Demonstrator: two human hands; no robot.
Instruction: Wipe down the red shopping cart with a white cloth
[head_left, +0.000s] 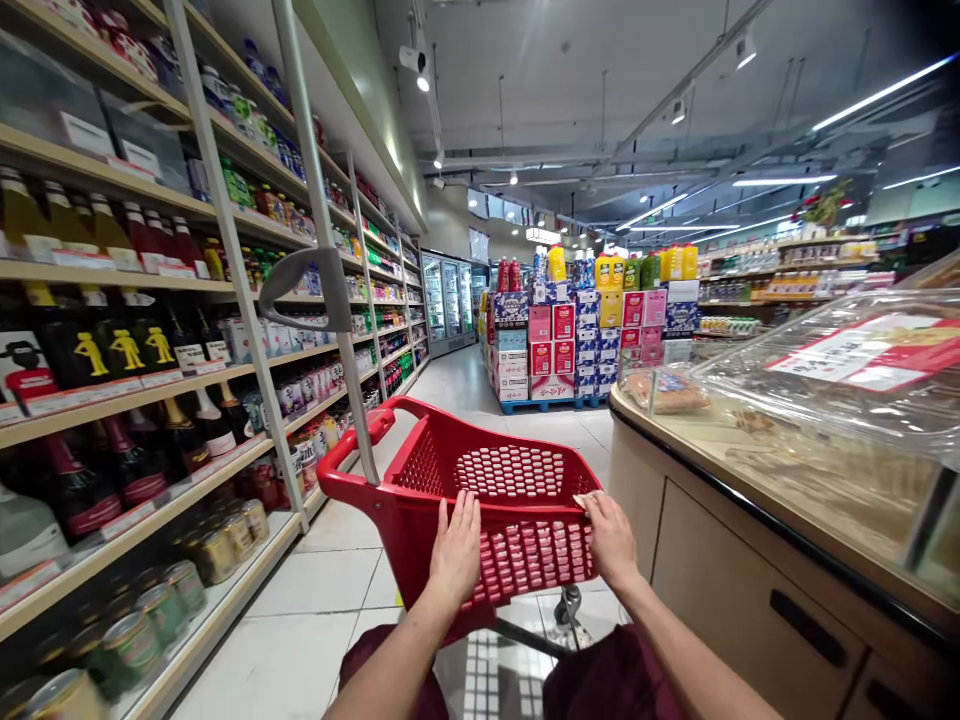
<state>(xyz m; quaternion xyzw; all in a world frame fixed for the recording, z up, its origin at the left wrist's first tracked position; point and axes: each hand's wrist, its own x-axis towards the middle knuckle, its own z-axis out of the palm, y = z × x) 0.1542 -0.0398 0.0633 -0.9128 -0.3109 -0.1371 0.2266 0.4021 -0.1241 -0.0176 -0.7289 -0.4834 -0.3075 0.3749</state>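
Note:
A red plastic shopping cart [525, 560] with lattice sides stands sideways before me, its basket holding nothing that I can make out. My left hand [455, 555] rests on its near rim, fingers stretched out and holding nothing. At the basket's right corner, my right hand [609, 535] is closed, the fingertips pinching a small white scrap [581, 500] against the rim. What the scrap is made of is too small to tell. From the cart's left end rises a metal pole [352, 385] with a grey loop handle [306, 292].
Shelves of bottles and cans [161, 375] line the left side. On the right stands a wooden counter [739, 540] with clear plastic covers [847, 340] and packaged food. Stacked drink cartons [551, 345] stand on a blue pallet ahead, with glass-door fridges [450, 295] beyond.

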